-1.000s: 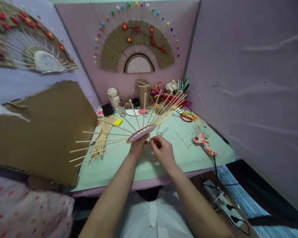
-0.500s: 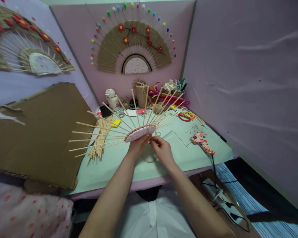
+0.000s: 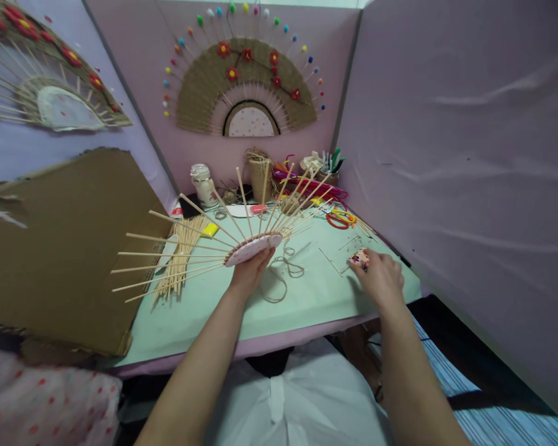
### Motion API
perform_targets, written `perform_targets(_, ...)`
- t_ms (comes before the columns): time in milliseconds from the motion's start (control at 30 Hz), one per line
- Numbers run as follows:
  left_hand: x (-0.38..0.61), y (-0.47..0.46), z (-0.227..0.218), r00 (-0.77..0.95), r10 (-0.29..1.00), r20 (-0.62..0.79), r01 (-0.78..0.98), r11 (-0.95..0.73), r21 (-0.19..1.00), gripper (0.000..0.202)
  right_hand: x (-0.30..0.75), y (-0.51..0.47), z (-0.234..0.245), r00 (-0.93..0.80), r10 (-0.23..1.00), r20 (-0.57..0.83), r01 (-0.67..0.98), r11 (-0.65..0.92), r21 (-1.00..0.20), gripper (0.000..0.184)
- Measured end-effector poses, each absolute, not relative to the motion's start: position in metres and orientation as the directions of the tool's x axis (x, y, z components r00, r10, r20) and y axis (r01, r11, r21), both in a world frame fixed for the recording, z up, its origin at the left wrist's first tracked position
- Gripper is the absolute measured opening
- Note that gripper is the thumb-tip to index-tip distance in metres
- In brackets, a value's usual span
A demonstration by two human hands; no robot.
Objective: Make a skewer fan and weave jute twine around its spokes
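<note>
My left hand grips the underside of a fan frame, a white spotted half-round base with thin wooden sticks spreading out from its edge. It is held above the table, tilted so the sticks point away and to the left. From the base a length of twine trails in loops on the tabletop. At the right, my right hand is wrapped over a glue gun covered in a colourful pattern. Only the gun's front part shows; the fingers hide the rest.
A bundle of wooden sticks lies left on the green tabletop. Red-handled scissors sit at back right. Behind stand a jar and a twine-wrapped cup. A cardboard sheet leans at left; a finished fan hangs ahead.
My right hand has left the fan base, moved right and closed over the glue gun. My left hand still holds the fan frame. The twine loops now show more fully.
</note>
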State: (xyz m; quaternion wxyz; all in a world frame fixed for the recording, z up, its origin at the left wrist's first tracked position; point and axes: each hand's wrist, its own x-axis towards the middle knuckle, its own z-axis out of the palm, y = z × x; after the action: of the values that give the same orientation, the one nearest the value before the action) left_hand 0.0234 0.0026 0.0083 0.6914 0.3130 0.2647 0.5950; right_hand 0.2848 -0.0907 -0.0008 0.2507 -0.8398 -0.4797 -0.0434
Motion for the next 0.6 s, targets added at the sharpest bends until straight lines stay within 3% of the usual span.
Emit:
perform_targets(67,0.023,0.002,0.008,0.158,0.987,0.012,-0.65,0.094,0.754,0.036,0.298,-0.092,-0.008,0.607,0.776,0.169,0.785,-0.554,-0.277,0.058)
perform_targets(133,0.022,0.002,0.008,0.162,0.987,0.014,-0.641,0.094,0.762,0.036,0.304,-0.091,-0.014,0.624,0.777,0.083,0.769,-0.592,-0.243,0.064)
perform_targets(267,0.022,0.002,0.008,0.193,0.981,0.026,-0.616,0.101,0.781,0.037,0.312,-0.084,-0.02,0.586,0.81,-0.011,0.78,-0.568,-0.263,0.059)
perform_targets(367,0.022,0.001,0.009,0.195,0.981,0.014,-0.623,0.114,0.774,0.036,0.316,-0.083,-0.019,0.555,0.832,0.005,0.789,-0.524,-0.321,0.052)
perform_targets(433,0.022,0.0,0.01,0.198,0.98,0.005,-0.632,0.124,0.765,0.038,0.313,-0.087,-0.015,0.552,0.83,0.074,0.769,-0.473,-0.429,0.049)
perform_targets(500,0.022,0.0,0.01,0.217,0.976,0.014,-0.625,0.128,0.77,0.039,0.304,-0.092,-0.006,0.544,0.827,0.138,0.691,-0.349,-0.633,0.046)
perform_targets(600,0.021,0.0,0.009,0.256,0.965,0.051,-0.587,0.113,0.801,0.037,0.276,-0.101,0.015,0.52,0.845,0.123,0.295,-0.043,-0.955,0.044)
